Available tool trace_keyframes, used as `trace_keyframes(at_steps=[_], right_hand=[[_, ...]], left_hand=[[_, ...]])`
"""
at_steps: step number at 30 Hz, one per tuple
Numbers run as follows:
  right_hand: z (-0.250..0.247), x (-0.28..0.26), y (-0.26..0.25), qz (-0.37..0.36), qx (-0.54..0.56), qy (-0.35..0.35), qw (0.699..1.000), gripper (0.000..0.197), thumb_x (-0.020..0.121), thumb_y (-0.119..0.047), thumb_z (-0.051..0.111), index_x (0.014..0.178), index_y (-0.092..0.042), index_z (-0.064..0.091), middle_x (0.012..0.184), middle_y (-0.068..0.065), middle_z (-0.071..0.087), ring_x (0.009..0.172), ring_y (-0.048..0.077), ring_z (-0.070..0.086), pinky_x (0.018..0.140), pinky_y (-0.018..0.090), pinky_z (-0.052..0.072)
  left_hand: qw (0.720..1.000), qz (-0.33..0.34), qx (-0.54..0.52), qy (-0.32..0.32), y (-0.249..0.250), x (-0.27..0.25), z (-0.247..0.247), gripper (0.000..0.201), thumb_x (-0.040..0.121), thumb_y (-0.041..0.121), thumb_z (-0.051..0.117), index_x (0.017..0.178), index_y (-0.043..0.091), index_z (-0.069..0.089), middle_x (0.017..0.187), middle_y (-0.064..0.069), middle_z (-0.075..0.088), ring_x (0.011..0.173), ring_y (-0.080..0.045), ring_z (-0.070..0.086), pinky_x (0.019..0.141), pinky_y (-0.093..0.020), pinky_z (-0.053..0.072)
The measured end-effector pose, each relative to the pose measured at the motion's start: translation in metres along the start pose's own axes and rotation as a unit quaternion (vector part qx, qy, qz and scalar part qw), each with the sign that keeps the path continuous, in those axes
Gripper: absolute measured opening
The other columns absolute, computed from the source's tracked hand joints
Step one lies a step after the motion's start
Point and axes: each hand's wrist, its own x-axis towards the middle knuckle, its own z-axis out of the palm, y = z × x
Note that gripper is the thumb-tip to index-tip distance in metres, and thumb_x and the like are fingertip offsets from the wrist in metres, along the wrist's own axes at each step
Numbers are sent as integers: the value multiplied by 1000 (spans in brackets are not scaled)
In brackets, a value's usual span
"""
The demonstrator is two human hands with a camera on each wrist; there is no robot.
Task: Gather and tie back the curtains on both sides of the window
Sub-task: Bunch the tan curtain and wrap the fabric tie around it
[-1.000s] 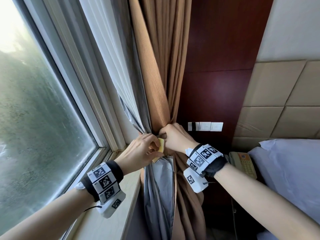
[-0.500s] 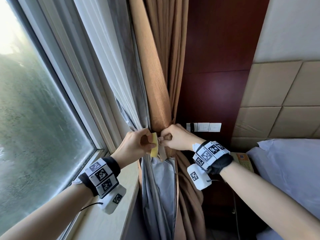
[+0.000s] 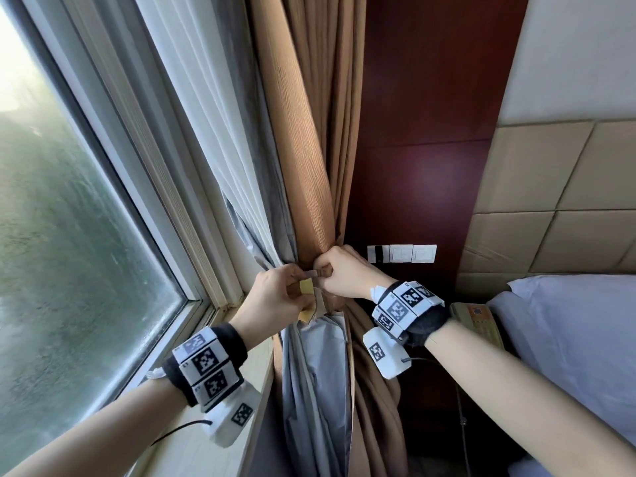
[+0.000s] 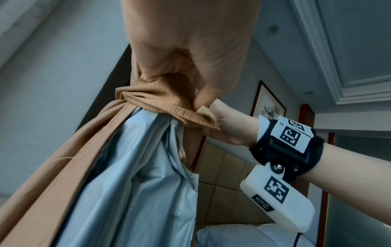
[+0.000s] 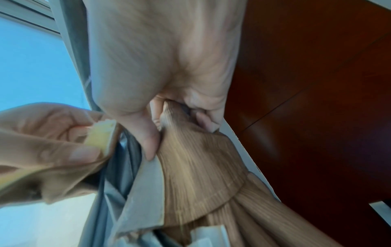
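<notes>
So my left hand (image 3: 275, 297) pinched the tie strap's (image 4: 186, 115) yellow end, right hand (image 3: 344, 273) clamped the other end, cinching the curtain (image 3: 303, 166) bunched.

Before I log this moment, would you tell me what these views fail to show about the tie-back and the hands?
- Whether the tie-back is fastened: head view, the left hand and right hand cover where its ends meet.
- The yellow patch: right wrist view, blurred, so its kind is unclear.
- The curtain top and hem: cut off by the frame edges.
- The window's other side: outside every view.
</notes>
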Motion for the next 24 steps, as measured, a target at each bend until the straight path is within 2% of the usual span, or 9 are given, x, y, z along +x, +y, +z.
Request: trace_keyframes(at_steps=[6,9,11,13,15,17,20,22,24], right_hand=[[1,3,1,-3,10,3,1000,11,78,-22,59,76,-14,67,66,0,59,70,20,57,54,24,39],[3,6,0,-5,9,8,1000,19,78,-25,63,62,-15,59,56,-5,50,64,20,51,52,23,37],[4,8,0,-5,7,10,1000,22,77,-25,63,58,-18,55,55,-5,48,64,21,50,54,25,38],[4,10,0,-3,7,8,1000,16,75,-26,62,64,-16,60,58,-3,52,68,23,55,59,28,44],[4,12,1,2,9,7,1000,15,75,-27,63,66,-16,62,60,-2,53,69,24,56,62,29,46],[5,14,2,2,11,11,1000,17,76,-27,63,63,-17,60,58,-3,51,67,24,55,62,28,45],[7,15,1,0,7,17,1000,21,75,-29,63,64,-12,57,57,0,49,68,28,55,59,29,45],[8,16,2,-1,9,17,1000,25,76,-30,65,59,-15,54,56,-2,46,65,26,52,56,27,40],[7,16,2,-6,17,19,1000,34,77,-29,68,50,-22,48,56,-8,43,58,14,45,55,25,36]], left_hand=[[998,27,-55,-30,-6,-1,-10,15,80,13,73,92,16,64,75,3,69,68,-11,63,63,-23,51],[992,117,-14,-34,-20,-5,-14,11,84,27,71,84,16,67,76,9,68,74,-5,61,72,-16,43],[976,197,92,-19,-24,-14,-11,21,86,41,62,85,22,70,84,14,65,89,-3,54,86,-19,33],[963,238,123,11,-24,-25,-6,15,86,37,62,85,25,71,96,12,60,99,-11,48,88,-25,33],[970,216,87,65,-23,-32,1,4,82,23,73,84,26,72,106,5,48,101,-16,41,88,-27,36],[983,151,14,100,-27,-39,7,17,80,12,75,84,28,70,111,5,38,105,-12,39,95,-22,36],[987,61,-126,81,-35,-47,11,22,85,11,64,86,33,65,128,14,36,130,-3,34,106,-28,34],[981,40,-175,67,-38,-51,10,25,91,7,58,91,32,62,131,25,41,140,-4,26,109,-23,29],[971,33,-231,46,-37,-53,6,24,96,9,53,95,33,60,115,16,59,129,-9,44,104,-21,34]])
